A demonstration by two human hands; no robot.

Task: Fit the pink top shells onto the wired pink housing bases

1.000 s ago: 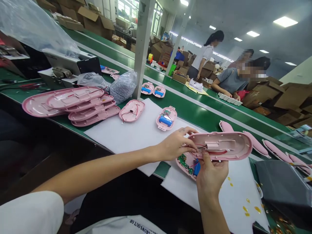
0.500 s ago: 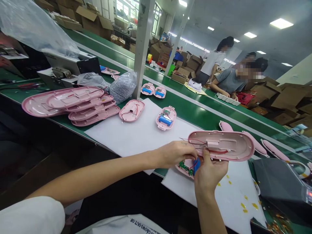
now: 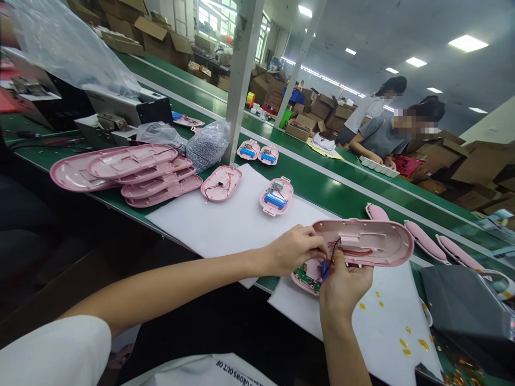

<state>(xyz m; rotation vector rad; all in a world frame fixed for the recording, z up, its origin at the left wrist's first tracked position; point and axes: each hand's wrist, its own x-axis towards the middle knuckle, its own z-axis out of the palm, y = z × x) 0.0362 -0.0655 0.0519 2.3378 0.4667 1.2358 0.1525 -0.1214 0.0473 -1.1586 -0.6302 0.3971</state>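
My right hand (image 3: 346,287) grips a long pink plastic shell (image 3: 388,241) by its lower edge, thumb on the inside. The shell is tilted with its hollow side toward me; red and black wires (image 3: 333,249) run at its left end. My left hand (image 3: 296,249) is closed there, fingertips pinched on the thin wires. Below both hands lies a smaller pink housing (image 3: 298,279) with a green circuit board (image 3: 309,277) and a blue battery (image 3: 324,269), partly covered by my hands.
Stacked pink shells (image 3: 132,171) lie left, beside a bag of small grey parts (image 3: 209,145). A battery housing (image 3: 277,197) rests on the white sheet (image 3: 217,230). Yellow tape pieces (image 3: 403,343) and a grey machine (image 3: 462,300) are right. Two people (image 3: 386,128) work across the bench.
My left hand has shifted slightly up and right with the wires, which now loop closer to my right thumb. The long shell has moved a little left. The view has shifted slightly.
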